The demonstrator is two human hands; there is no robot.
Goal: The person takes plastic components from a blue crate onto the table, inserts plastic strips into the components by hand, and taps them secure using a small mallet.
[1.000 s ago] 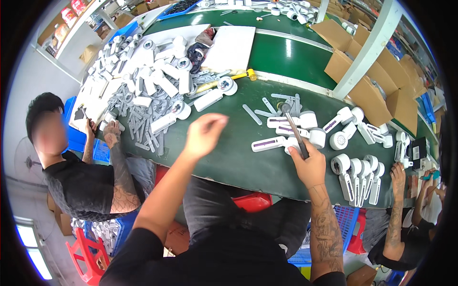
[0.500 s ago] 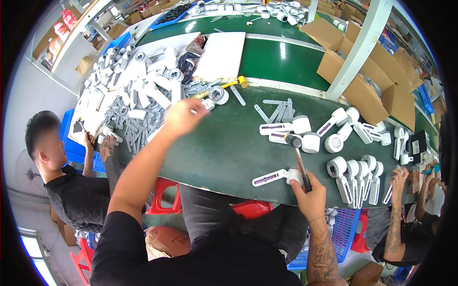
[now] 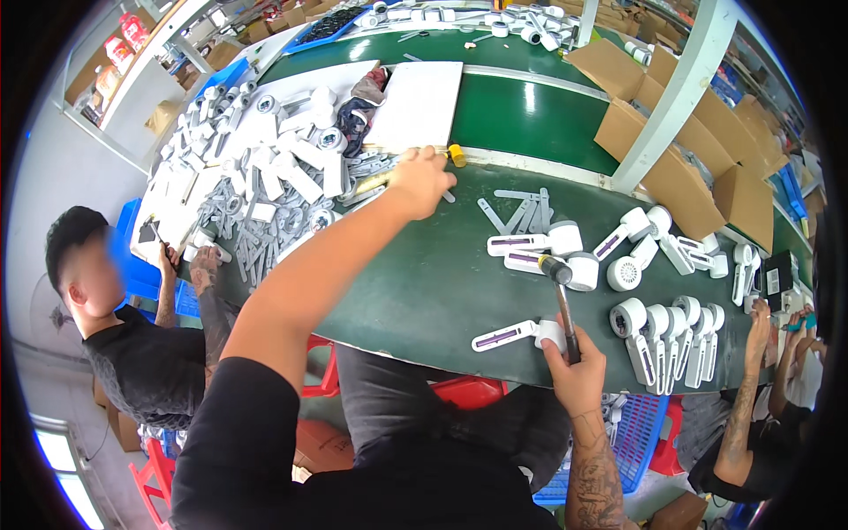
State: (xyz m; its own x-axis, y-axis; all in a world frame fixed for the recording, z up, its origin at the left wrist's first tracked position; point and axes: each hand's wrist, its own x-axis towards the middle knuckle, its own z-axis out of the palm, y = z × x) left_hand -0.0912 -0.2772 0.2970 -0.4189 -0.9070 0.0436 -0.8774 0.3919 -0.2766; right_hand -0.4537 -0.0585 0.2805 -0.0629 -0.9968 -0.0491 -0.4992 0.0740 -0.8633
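My left hand (image 3: 422,183) reaches out over the far side of the green table (image 3: 415,291), knuckles up and fingers curled down. Whatever lies under its fingers is hidden. Right beside it are a yellow mallet head (image 3: 457,155) and the end of a grey strip. My right hand (image 3: 579,371) grips a small hammer (image 3: 565,305) by its dark handle, with the head pointing away from me. Against that hand's fingers lies a white handheld fan (image 3: 505,337) with a purple strip along its handle.
Loose white housings (image 3: 291,168) and grey strips (image 3: 252,234) are heaped at left. More white fans (image 3: 667,340) stand and lie at right. A white post (image 3: 676,97) rises beside open cardboard boxes (image 3: 667,168). Co-workers sit on both sides; a blue crate (image 3: 640,433) is below.
My left hand has moved right and farther out, covering the round white fan head that was visible there. My right hand keeps the hammer in nearly the same place.
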